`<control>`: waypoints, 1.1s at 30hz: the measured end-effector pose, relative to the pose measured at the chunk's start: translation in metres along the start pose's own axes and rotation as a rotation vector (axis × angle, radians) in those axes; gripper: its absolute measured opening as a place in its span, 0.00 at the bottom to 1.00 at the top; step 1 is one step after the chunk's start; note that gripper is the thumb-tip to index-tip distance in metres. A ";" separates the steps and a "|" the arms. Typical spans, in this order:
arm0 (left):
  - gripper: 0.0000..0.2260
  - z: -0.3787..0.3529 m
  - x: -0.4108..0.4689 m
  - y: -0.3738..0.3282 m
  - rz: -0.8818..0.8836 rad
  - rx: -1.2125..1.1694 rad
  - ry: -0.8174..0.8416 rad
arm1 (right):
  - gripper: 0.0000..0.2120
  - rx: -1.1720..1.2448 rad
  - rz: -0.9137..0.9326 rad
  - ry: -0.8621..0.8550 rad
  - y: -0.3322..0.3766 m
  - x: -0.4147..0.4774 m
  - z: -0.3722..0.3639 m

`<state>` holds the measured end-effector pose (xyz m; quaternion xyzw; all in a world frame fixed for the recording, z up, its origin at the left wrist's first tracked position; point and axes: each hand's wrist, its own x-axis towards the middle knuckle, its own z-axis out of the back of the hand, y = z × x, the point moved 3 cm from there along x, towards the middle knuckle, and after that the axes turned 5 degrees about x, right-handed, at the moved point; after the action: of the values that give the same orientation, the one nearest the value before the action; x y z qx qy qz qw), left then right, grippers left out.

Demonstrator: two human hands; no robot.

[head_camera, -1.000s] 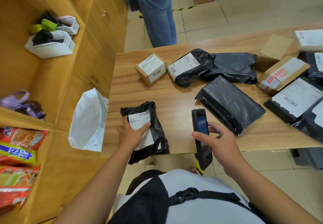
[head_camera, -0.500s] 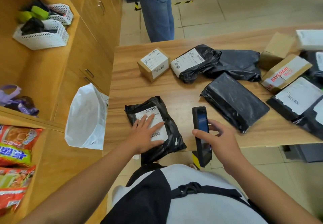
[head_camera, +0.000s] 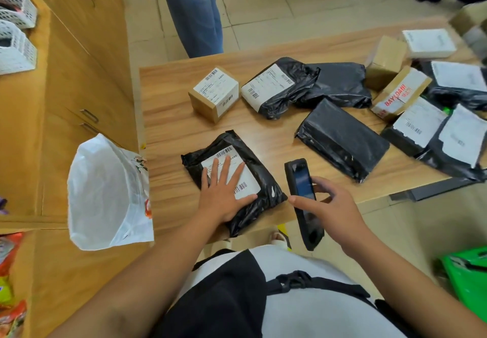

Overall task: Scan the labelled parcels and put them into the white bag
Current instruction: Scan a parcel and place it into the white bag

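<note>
Wooden bench (head_camera: 168,132) carries a scatter of parcels. Near its front edge lies a black parcel (head_camera: 259,182) (label up), with the left hand (head_camera: 224,192) pressed flat on it, fingers straight and spread. Just beside it the right hand (head_camera: 332,206) grips a black scanner (head_camera: 300,179). A white bag (head_camera: 105,195) hangs off the bench's left end.

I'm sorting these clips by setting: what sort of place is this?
Probably a parcel sorting point: labelled black parcels and cardboard boxes lie on the wooden table, and the right hand holds a handheld scanner.
</note>
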<state>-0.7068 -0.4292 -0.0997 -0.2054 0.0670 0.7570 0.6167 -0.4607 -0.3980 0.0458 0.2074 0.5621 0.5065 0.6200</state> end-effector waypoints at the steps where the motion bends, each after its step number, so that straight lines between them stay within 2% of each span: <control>1: 0.42 -0.001 0.001 0.000 -0.005 -0.002 -0.009 | 0.30 -0.045 -0.002 0.011 0.004 -0.001 -0.003; 5: 0.51 -0.001 0.004 0.008 -0.039 -0.001 -0.040 | 0.41 -0.374 -0.023 0.064 0.019 -0.001 -0.008; 8: 0.54 0.003 0.002 0.020 -0.087 0.035 -0.059 | 0.46 -0.671 -0.014 0.131 0.037 -0.001 -0.014; 13: 0.56 0.004 0.003 0.032 -0.167 0.047 -0.006 | 0.40 -1.180 0.032 0.199 0.062 0.003 -0.036; 16: 0.57 0.004 0.004 0.037 -0.204 0.024 0.018 | 0.35 -1.371 0.038 0.246 0.066 0.006 -0.049; 19: 0.58 0.005 0.004 0.039 -0.231 0.013 0.025 | 0.29 -1.479 -0.018 0.279 0.069 0.007 -0.057; 33: 0.60 0.008 0.004 0.039 -0.243 -0.001 0.061 | 0.25 -1.519 -0.058 0.273 0.072 -0.008 -0.063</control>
<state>-0.7465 -0.4317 -0.1000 -0.2350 0.0599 0.6703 0.7014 -0.5448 -0.3958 0.0911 -0.3542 0.1369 0.7581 0.5302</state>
